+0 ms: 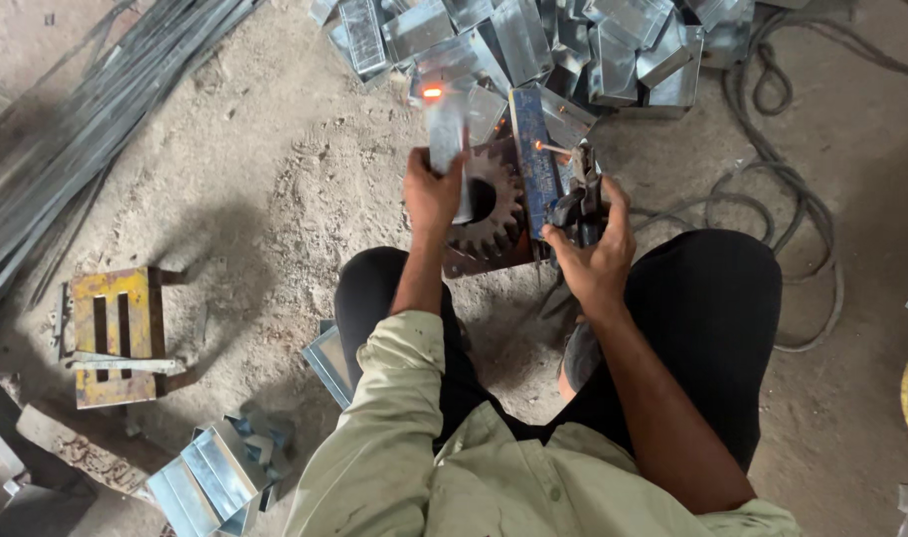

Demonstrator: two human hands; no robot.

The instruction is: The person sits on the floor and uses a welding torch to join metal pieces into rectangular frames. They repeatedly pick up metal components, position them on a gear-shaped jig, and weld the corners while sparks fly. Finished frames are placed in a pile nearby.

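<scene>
**Fingers clamped at a glowing weld**

Fingers of the left hand [432,189] are closed around a folded sheet-metal piece [448,134], held upright over a rusty gear [489,214] on the dirt floor [275,179]. The right hand [598,254] is closed on an electrode holder [578,199], its rod tip glowing at a blue steel bar [533,159]. A burn could be suffered (both hands are bare), since one glowing spot sits near the left fingers. The piece's long axis runs away from the person, toward the pile of cut pieces [573,40].
</scene>
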